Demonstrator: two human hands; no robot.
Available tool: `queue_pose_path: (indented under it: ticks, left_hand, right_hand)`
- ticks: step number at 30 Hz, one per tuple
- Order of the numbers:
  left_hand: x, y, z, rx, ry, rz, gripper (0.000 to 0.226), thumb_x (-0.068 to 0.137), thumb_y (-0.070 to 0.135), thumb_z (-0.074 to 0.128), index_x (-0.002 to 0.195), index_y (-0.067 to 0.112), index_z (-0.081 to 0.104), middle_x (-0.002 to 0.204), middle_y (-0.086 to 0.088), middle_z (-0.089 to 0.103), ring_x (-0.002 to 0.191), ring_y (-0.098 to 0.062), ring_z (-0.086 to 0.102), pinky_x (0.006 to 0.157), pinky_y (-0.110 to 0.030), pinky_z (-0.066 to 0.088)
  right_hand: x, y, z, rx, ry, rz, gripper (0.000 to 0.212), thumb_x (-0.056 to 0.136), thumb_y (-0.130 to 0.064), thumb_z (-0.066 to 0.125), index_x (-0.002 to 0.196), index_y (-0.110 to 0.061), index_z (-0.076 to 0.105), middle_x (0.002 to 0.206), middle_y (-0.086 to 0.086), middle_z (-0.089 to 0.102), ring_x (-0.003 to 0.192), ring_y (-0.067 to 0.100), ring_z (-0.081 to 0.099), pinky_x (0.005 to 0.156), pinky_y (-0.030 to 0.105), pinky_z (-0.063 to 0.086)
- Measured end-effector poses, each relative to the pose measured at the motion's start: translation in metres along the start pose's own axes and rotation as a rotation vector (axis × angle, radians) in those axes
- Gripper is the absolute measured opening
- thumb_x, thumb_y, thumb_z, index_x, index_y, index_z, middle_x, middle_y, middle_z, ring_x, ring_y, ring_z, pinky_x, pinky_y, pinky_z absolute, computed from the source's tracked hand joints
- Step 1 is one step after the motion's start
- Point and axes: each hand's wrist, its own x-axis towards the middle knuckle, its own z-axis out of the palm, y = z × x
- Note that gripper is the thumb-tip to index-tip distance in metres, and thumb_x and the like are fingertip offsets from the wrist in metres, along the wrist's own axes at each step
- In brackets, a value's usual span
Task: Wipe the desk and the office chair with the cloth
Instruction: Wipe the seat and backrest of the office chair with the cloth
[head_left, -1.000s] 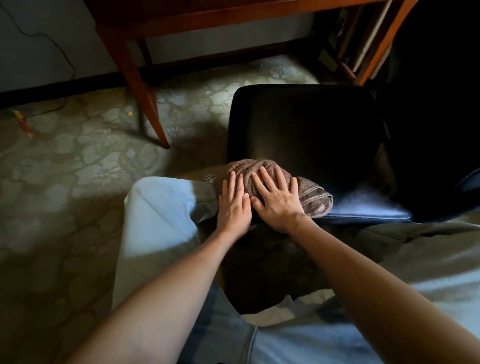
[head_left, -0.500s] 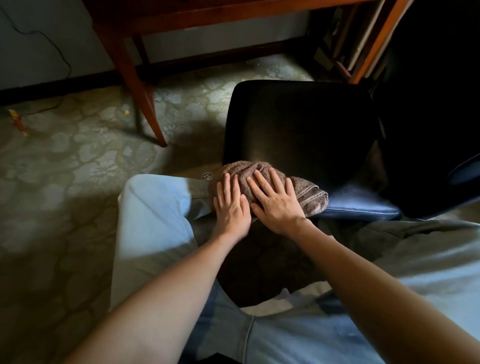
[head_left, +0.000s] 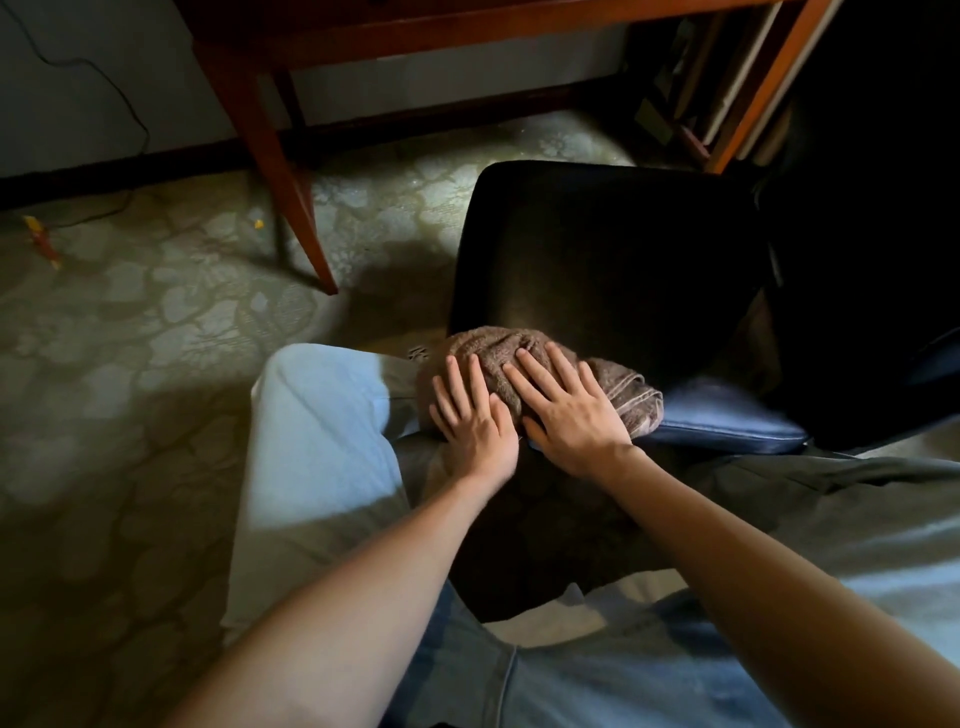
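Under both hands lies the brown cloth (head_left: 498, 344), bunched up on the near edge of the office chair (head_left: 613, 249), whose black seat stretches away beyond the fingertips into shadow. The left hand (head_left: 475, 423) presses flat on the cloth's left part, fingers straight and a little spread. The right hand (head_left: 569, 415), just beside it, lies flat over the middle of the cloth, its fingers straight as well. Neither hand curls round the fabric. To the right of the right hand a folded, hemmed end of the cloth sticks out onto the lit front rim of the seat. Left of the left hand, close against the cloth, is the person's knee (head_left: 317, 415) in pale trousers. Farther beyond the hands and to their left, a reddish wooden desk leg (head_left: 280, 171) stands on the patterned floor (head_left: 130, 312), under the desk (head_left: 467, 31). Well to the left a small yellow and red scrap (head_left: 39, 236) lies on the floor, and a dark cable (head_left: 119, 88) runs down the wall.
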Motion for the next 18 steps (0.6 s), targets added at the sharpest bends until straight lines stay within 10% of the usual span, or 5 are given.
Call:
queue_pose_path:
  ticks: [18]
  left_hand:
    - [0.019, -0.005, -0.008, 0.016, -0.018, 0.012, 0.066, 0.096, 0.038, 0.011, 0.161, 0.027, 0.002, 0.168, -0.001, -0.012, 0.154, -0.026, -0.01, 0.124, -0.052, -0.003]
  right_hand:
    - [0.017, -0.006, -0.002, -0.008, 0.027, 0.008, 0.069, 0.1, -0.046, 0.039, 0.16, -0.029, 0.01, 0.167, 0.001, 0.009, 0.154, 0.033, 0.006, 0.121, 0.053, 0.018]
